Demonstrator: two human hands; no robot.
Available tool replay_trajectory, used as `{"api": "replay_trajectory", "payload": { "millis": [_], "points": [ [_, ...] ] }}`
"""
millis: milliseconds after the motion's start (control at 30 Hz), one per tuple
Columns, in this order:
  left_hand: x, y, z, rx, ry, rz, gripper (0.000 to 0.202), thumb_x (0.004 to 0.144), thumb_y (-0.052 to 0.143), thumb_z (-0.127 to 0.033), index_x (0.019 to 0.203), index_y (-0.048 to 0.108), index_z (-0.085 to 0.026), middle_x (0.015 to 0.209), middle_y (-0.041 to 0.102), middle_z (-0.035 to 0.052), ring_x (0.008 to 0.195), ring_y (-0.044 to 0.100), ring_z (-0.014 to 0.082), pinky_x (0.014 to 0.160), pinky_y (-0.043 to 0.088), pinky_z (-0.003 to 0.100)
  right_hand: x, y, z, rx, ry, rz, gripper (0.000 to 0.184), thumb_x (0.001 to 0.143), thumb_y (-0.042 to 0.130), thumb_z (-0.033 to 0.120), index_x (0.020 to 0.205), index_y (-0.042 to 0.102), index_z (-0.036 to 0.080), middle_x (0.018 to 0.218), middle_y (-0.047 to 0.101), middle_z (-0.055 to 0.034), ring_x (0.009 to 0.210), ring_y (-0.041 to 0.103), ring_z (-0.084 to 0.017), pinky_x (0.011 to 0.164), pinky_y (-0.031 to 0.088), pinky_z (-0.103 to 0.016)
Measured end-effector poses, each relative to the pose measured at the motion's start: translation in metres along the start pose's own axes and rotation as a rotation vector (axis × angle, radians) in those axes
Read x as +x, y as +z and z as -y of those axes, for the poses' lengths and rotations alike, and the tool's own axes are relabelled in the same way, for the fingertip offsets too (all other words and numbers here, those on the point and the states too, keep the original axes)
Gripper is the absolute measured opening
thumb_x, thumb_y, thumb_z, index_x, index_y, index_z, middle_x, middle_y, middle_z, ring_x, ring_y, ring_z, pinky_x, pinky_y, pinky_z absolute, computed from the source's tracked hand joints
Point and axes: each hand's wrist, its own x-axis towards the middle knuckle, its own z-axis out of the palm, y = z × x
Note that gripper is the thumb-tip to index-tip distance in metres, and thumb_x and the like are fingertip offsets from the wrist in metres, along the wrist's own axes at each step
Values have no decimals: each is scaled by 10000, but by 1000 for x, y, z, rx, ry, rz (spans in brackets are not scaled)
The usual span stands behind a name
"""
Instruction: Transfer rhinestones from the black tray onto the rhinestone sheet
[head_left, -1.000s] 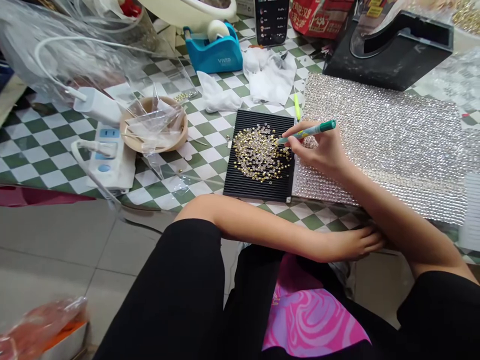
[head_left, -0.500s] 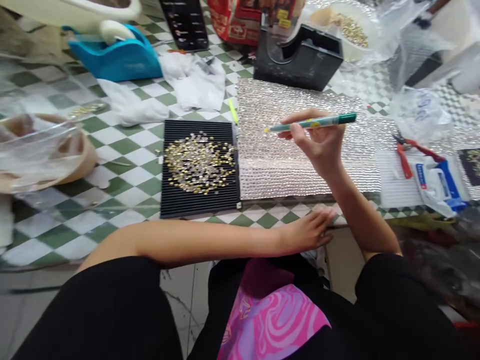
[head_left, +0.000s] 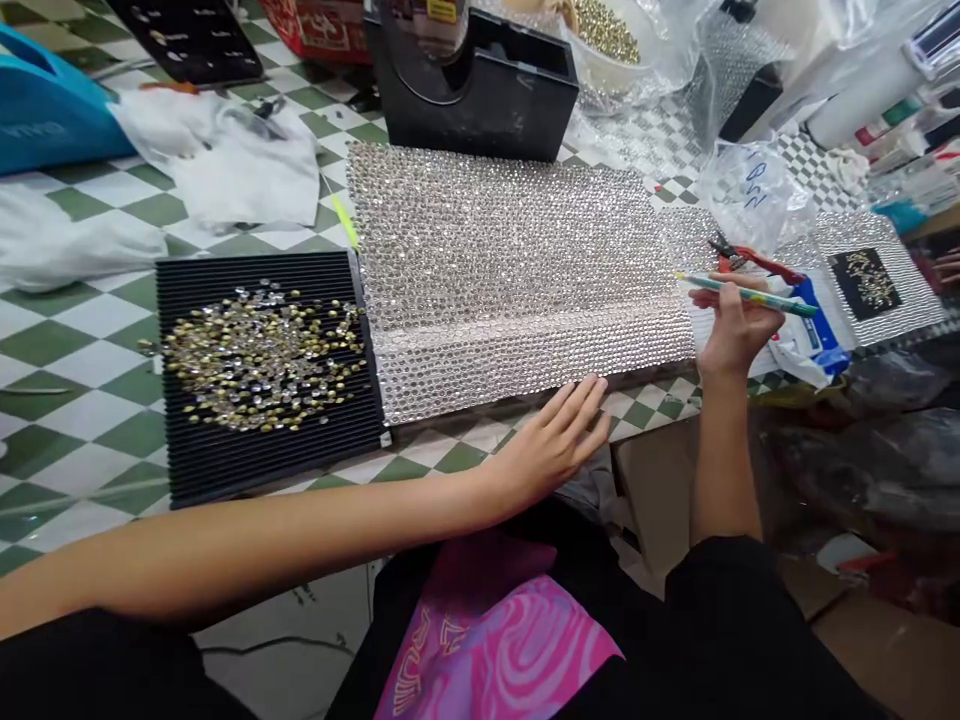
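A green pen-like stick with a yellow tip is pinched in my right hand, its tip near the right end of the rhinestone sheet. My left hand lies flat with fingers stretched, fingertips at the sheet's front edge. The sheet is covered in rows of silvery stones, with a paler strip running across its lower part. Left of it rests a black ribbed tray holding many loose gold and clear rhinestones.
Behind the sheet stands a black tape dispenser. Red-handled pliers and a blue-and-white packet lie at right, near a small dark patch of stones. White cloth, a phone and a bowl of beads sit farther back.
My right hand has carried the stick rightward to the sheet's right end. My left hand has risen onto the table at the sheet's front edge. The view has shifted right.
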Motion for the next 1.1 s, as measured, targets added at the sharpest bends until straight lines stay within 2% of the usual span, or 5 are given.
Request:
{"api": "replay_trajectory", "payload": {
  "millis": [200,467,633,800,1100],
  "points": [
    [0,0,-3,43,-94,65,569,899,536,-450,1345,493,-99,1494,464,244,1404,471,335,1145,396,448,-9,-1,-15,-11,21,-45,220,776,621,385,826,652,173,762,644,0,613,644,-113,604,582,-285],
    [1,-2,-2,30,-93,77,511,900,517,-403,1312,518,-102,1484,484,229,1392,487,327,1127,409,433,-15,1,-10,-50,39,-32,163,744,631,336,774,673,181,754,644,-18,633,636,-144,649,618,-346],
    [0,-3,-3,31,-89,98,534,897,532,-404,1330,503,-94,1504,452,242,1405,468,339,1140,393,443,-14,-1,-13,-51,49,0,150,737,632,331,761,685,192,747,657,-5,635,647,-144,629,615,-328],
    [-1,-1,-4,38,-85,106,553,901,536,-402,1354,482,-90,1526,414,253,1411,461,335,1160,372,453,-13,-1,-14,0,13,-38,132,745,618,292,759,674,173,716,643,1,594,645,-139,609,610,-318],
    [-1,2,-4,39,-78,75,529,902,545,-397,1331,499,-91,1501,446,257,1402,472,340,1149,395,454,-11,2,-18,-4,-10,-59,141,721,615,280,732,671,150,716,628,-13,572,628,-139,574,599,-321]
  ]
}}
